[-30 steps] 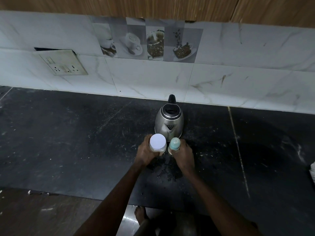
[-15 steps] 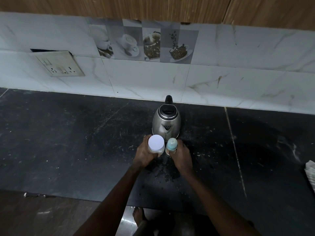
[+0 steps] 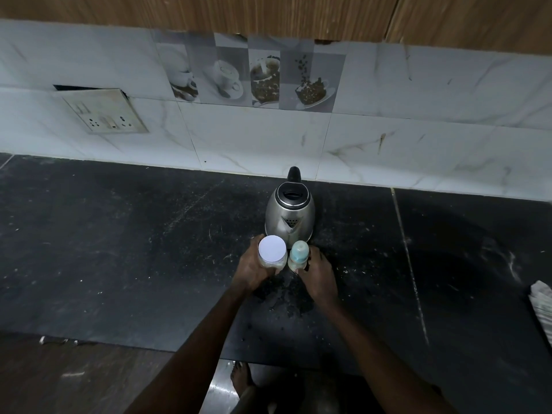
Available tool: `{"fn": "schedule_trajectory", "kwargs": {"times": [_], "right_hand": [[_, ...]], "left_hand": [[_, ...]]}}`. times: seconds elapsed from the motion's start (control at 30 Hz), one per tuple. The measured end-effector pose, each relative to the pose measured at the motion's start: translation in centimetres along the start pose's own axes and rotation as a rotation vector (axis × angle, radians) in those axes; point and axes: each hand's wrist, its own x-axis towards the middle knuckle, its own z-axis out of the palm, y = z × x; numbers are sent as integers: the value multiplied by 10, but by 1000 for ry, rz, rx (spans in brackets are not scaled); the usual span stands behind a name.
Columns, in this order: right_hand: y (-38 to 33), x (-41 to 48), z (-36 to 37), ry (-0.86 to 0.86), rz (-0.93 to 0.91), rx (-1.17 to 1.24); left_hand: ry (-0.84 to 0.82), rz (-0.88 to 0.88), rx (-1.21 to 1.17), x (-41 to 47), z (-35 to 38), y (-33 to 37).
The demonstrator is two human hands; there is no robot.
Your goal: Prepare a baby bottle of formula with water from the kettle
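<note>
My left hand (image 3: 254, 268) is wrapped around a clear jar (image 3: 271, 256) with a flat white lid, fingers curled close on its side, the pale powder showing through the wall below the lid. My right hand (image 3: 318, 271) is closed around the baby bottle (image 3: 298, 257), which stands upright with its pale teal cap on top. Jar and bottle sit just beside each other, almost touching, with both hands flanking them from the outside.

Directly behind them, near my fingertips, stands the steel kettle (image 3: 290, 215), lid shut, spout facing me and black handle pointing to the tiled wall (image 3: 418, 138). The gap between kettle and the two containers is small.

The dark tabletop (image 3: 119, 249) runs wide and open to the left and to the right of my hands. Its front edge lies below my forearms, with the floor and a bare foot (image 3: 240, 380) beyond it. A folded cloth (image 3: 542, 306) lies at the far right edge, well apart. A socket plate (image 3: 104, 115) sits on the wall to the left.
</note>
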Motion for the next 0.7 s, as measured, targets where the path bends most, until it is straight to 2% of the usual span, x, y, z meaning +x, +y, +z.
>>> {"fn": "schedule_trajectory", "kwargs": {"times": [0.4,0.57,0.7], "right_hand": [[-4,-5,-3,12,-2,-88],[-2,-8,-10,66,-8,-127],[4,-3,-9,165,-99,-213]], "left_hand": [[-25,-54,28,-1,0,6],[23,25,129,-4,-1,-6],[100,197,209,-15,-6,-7]]}}
